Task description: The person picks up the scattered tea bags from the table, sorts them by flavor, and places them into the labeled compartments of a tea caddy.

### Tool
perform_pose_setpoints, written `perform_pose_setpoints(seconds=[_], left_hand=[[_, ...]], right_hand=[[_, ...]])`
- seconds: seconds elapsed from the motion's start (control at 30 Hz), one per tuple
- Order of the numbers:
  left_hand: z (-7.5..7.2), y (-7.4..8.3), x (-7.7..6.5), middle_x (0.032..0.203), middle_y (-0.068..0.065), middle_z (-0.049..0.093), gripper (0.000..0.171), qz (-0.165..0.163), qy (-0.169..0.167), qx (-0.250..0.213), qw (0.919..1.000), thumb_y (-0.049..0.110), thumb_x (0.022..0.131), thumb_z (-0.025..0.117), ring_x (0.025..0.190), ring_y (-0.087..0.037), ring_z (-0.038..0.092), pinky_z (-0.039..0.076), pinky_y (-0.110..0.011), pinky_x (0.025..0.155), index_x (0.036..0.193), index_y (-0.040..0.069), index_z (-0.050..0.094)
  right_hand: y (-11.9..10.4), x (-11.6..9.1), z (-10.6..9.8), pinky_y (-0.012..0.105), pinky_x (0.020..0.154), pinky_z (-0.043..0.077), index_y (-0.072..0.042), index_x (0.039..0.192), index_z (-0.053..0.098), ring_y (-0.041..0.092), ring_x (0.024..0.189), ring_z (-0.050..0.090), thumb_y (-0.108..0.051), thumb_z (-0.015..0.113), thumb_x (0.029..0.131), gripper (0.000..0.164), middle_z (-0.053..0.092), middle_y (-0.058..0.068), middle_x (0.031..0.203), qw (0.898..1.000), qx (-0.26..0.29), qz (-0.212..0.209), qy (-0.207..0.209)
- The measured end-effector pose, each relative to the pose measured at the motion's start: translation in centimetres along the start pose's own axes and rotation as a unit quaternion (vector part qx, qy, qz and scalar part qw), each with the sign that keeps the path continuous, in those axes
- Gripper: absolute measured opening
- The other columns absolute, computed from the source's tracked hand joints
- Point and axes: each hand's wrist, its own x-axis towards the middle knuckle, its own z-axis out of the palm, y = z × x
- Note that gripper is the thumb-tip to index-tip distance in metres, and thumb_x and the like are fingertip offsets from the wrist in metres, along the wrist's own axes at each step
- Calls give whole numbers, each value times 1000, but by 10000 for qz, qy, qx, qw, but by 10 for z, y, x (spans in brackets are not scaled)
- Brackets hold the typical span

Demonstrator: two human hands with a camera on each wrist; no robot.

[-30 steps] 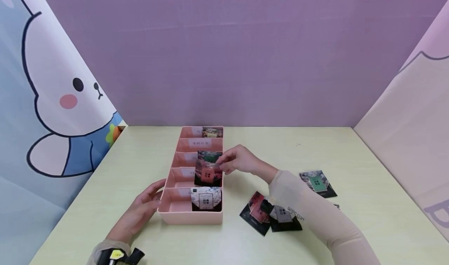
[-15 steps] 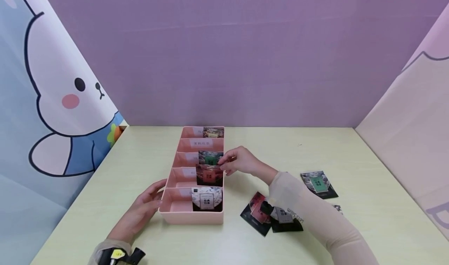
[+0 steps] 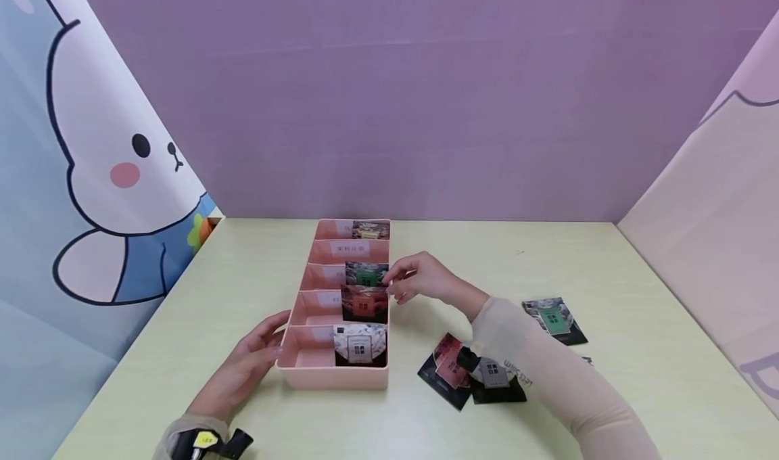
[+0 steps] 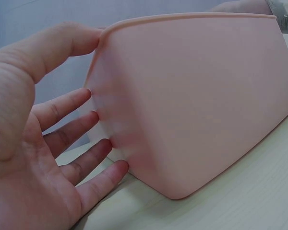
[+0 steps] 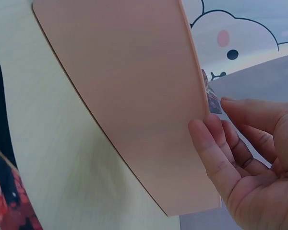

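Observation:
A long pink divided box (image 3: 331, 379) with labelled compartments stands on the table. My left hand (image 3: 243, 360) rests against its left side; in the left wrist view the thumb lies at the rim and the spread fingertips touch the wall. At the right rim is my right hand (image 3: 422, 279), its thumb and loosely bent fingers apart with nothing between them in the right wrist view. Beside those fingertips, a red tea sachet (image 3: 364, 304) stands in the second compartment from the front. Behind it is a green sachet (image 3: 367, 274), and in front a white sachet (image 3: 360, 346).
The rearmost compartment holds a yellowish sachet (image 3: 370, 230). To the right of the box lie a red sachet (image 3: 447, 372) and a grey-white sachet (image 3: 496, 382), partly under the right forearm in this view. Farther right is a green sachet (image 3: 555, 320). A purple backdrop (image 3: 414, 108) rises behind the table.
The red sachet, pinched by my right hand and raised earlier, has gone down into its compartment. My right hand has let go and drawn slightly right. The left hand stays put.

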Motion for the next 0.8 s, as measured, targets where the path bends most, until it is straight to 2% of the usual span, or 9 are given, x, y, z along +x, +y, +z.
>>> perform_pose_setpoints(seconds=[0.2, 0.47, 0.6, 0.8], left_hand=[[-1, 0, 0, 142, 8, 49, 60, 36, -51, -54, 10000, 5, 97, 55, 124, -3, 51, 44, -23, 99, 152, 1, 32], [-2, 0, -1, 140, 11, 51, 54, 260, -171, -90, 9995, 3, 97, 54, 124, -3, 51, 44, -22, 100, 149, 6, 40], [-2, 1, -1, 141, 9, 50, 57, 210, -144, -27, 9997, 4, 97, 54, 124, -3, 51, 43, -22, 100, 150, 2, 35], [-1, 1, -1, 142, 7, 49, 59, 155, -133, -37, 9998, 4, 97, 54, 124, -3, 51, 43, -22, 100, 151, -2, 31]], right_hand=[[0, -6, -11, 45, 74, 59, 9, 107, 69, 22, 72, 69, -1, 71, 88, 22, 68, 10, 89, 10000, -69, -45, 1], [5, -18, -29, 43, 72, 60, 8, 105, 70, 28, 76, 69, 0, 71, 88, 19, 69, 11, 88, 9996, -193, 83, 187], [11, -25, -41, 43, 72, 60, 7, 105, 70, 32, 79, 68, 0, 71, 88, 19, 69, 11, 88, 9988, -331, 156, 318], [28, -32, -61, 42, 71, 60, 10, 111, 67, 29, 79, 67, -3, 70, 89, 26, 69, 11, 90, 9959, -590, 327, 597]])
